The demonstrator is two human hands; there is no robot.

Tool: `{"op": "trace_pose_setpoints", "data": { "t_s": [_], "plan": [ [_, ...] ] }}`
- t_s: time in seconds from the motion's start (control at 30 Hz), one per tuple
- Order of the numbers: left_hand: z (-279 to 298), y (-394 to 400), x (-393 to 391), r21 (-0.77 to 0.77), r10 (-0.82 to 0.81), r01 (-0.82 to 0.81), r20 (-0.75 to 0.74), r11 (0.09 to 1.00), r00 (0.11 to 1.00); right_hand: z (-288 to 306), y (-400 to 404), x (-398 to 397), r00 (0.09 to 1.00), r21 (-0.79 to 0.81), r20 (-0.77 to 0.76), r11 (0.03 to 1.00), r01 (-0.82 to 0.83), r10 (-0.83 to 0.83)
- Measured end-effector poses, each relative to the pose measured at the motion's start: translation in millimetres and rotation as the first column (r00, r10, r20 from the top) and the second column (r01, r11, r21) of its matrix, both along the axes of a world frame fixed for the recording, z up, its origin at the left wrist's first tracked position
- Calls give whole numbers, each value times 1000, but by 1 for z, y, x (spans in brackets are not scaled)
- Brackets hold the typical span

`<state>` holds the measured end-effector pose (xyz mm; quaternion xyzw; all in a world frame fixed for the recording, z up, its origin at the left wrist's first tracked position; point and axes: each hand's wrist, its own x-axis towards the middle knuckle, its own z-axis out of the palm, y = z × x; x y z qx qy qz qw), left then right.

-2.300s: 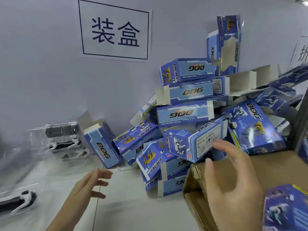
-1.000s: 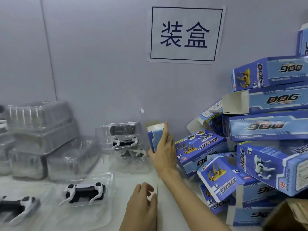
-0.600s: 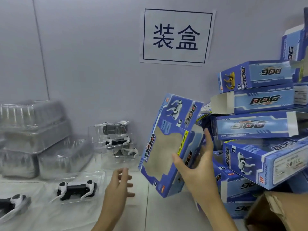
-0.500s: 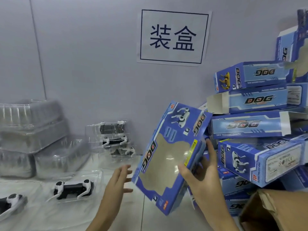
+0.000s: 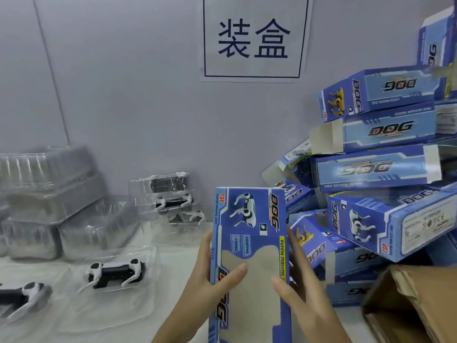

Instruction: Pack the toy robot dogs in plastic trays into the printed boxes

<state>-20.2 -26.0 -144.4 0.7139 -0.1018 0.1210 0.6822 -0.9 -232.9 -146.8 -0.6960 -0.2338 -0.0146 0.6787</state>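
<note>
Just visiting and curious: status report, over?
Left hand and right hand both grip the blue printed window box. Black-and-white toy dog in clear tray waits, untouched. Nothing in the way.

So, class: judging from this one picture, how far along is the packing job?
Done: nothing visibly packed. In hand: the left hand and right hand hold one printed box, its window showing no toy inside. Left: the toy dog in its tray on the table, more trays by the wall, and the box pile.
</note>
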Motion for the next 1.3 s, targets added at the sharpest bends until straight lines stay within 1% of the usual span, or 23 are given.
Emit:
{"op": "trace_pose_setpoints", "data": {
  "t_s": [0.07, 0.1, 0.17, 0.2, 0.23, 0.27, 0.33, 0.43, 0.5, 0.57, 0.67, 0.73, 0.8, 0.87, 1.0, 1.07, 1.2, 1.3],
  "plan": [
    [1, -4, 1, -52, 74, -72, 23, 996, 997, -2, 2, -3, 995, -133, 35, 987, 95, -91],
    [2, -6, 1, -74, 116, -114, 27, 991, 993, -3, 2, -3, 993, -202, 52, 973, 115, -106],
    [-1, -7, 3, -119, 206, -201, 32, 972, 978, -3, 2, 0, 996, -358, 61, 930, 84, -66],
    [-2, -7, 5, -167, 245, -237, 26, 957, 969, -2, 1, 2, 998, -432, 53, 901, 49, -29],
    [-3, -8, 6, -225, 275, -265, 17, 938, 961, -2, -2, 3, 999, -473, 40, 881, 14, 6],
    [-4, -9, 7, -282, 289, -277, -1, 919, 957, -3, -4, 3, 999, -477, 30, 879, -9, 27],
    [-4, -11, 8, -387, 252, -255, -60, 886, 966, -3, -9, 3, 999, -410, 37, 912, 20, -6],
    [-7, -8, 9, -543, 177, -211, -116, 813, 977, -1, -15, 3, 992, -202, 69, 972, 120, -108],
    [-6, 4, 9, -576, 156, -200, -125, 792, 980, 2, -17, 3, 984, -76, 59, 982, 171, -166],
    [-3, 21, 8, -529, 101, -150, -120, 835, 988, 8, -14, -2, 979, -34, 67, 980, 195, -192],
    [0, 48, 7, -372, 65, -105, -119, 922, 991, 14, -9, -8, 971, -3, 65, 973, 229, -229],
    [-1, 59, 8, -275, 73, -102, -113, 956, 991, 13, -8, -8, 967, -26, 29, 967, 255, -254],
    [-1, 61, 8, -230, 124, -148, -115, 962, 986, 11, -10, -6, 980, -126, -34, 973, 192, -198],
    [1, 59, 8, -188, 201, -219, -109, 957, 973, 9, -11, -5, 988, -202, -125, 977, 65, -91],
    [7, 51, 6, -180, 317, -317, -30, 931, 948, 9, -10, -5, 968, -314, -244, 940, -135, 57],
    [10, 45, 4, -189, 295, -287, 15, 939, 955, 7, -8, -5, 955, -349, -285, 919, -186, 86],
    [16, 43, 0, -233, 119, -101, 67, 967, 991, 5, -8, -4, 986, -418, -168, 904, -94, 26],
    [19, 39, -3, -195, 58, -41, 81, 980, 995, 2, -6, -5, 991, -490, -132, 870, -63, -3]
  ]
}}
